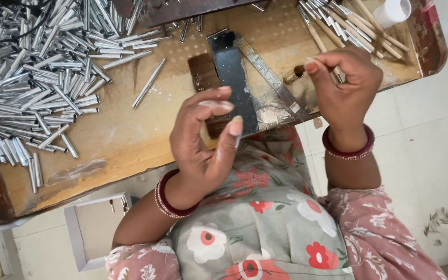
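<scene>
Wooden bench [130, 140], tube pile [32, 78] at ten o'clock. Small ferrule [297, 72] pinched by right hand [346, 93]; left hand [203, 140] curled loosely, nothing held, nearer the pile.

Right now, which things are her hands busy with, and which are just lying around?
Busy with:
right hand pinching a small metal tube
left hand, held empty
dark block

Lying around:
pile of silver tubes
wooden sticks
white cup
metal ruler
</scene>
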